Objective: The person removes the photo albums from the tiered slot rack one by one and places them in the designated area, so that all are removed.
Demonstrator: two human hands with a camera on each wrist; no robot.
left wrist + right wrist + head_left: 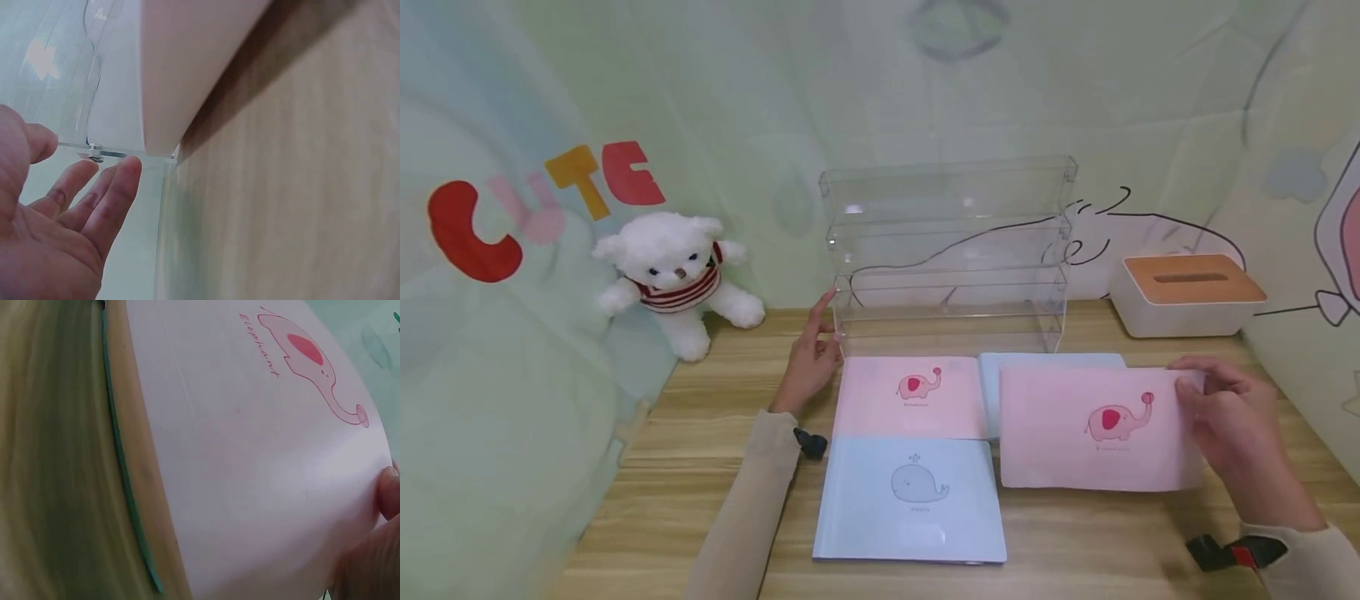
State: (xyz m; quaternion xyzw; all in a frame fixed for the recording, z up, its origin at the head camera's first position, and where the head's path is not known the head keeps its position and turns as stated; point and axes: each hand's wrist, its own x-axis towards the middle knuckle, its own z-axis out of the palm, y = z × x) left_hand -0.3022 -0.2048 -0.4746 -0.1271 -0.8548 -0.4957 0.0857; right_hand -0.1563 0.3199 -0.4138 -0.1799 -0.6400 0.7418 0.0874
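Observation:
My right hand (pixel 1232 417) pinches the upper right edge of a pink notebook (pixel 1052 442) with an elephant drawing, held up above the table. In the right wrist view its cover (pixel 250 462) bends slightly, with the thumb (pixel 389 490) on its edge. My left hand (pixel 808 367) is at the left side of a clear tiered acrylic rack (pixel 947 292), index finger extended up along it. The left wrist view shows the fingers (pixel 115 200) loosely extended by the rack's edge. Another pink elephant notebook (pixel 880 400) lies in front of the rack, above a blue whale notebook (pixel 865 500).
Behind the raised notebook, a light blue one (pixel 1052 360) is partly hidden. A white plush bear (pixel 662 258) in a striped shirt sits at the back left. A white tissue box (pixel 1187 312) with a wood-coloured lid stands back right on the wooden table (pixel 677 467).

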